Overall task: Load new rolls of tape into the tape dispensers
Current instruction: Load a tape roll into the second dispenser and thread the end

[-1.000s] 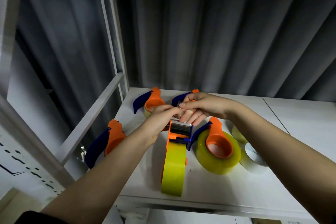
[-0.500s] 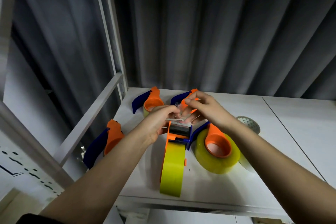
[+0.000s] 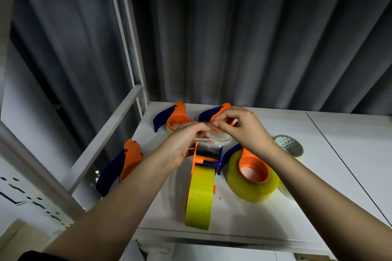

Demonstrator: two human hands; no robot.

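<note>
An orange-and-blue tape dispenser (image 3: 206, 155) stands upright on the white shelf (image 3: 254, 218), loaded with a yellow tape roll (image 3: 199, 197). My left hand (image 3: 186, 144) holds the dispenser's left side near its cutter, fingers curled. My right hand (image 3: 241, 127) hovers just beyond the cutter and pinches the clear tape end (image 3: 209, 135) pulled out of the dispenser. A second loaded dispenser (image 3: 251, 176) lies flat to the right.
Two more dispensers lie at the back (image 3: 176, 117) (image 3: 216, 111), and another (image 3: 125, 165) lies at the shelf's left edge. A loose tape roll (image 3: 289, 145) lies to the right. A metal rail (image 3: 101, 140) and upright border the left side.
My right hand has lifted off the dispenser head and moved back and up, drawing the tape end with it. The loose roll on the right is now uncovered.
</note>
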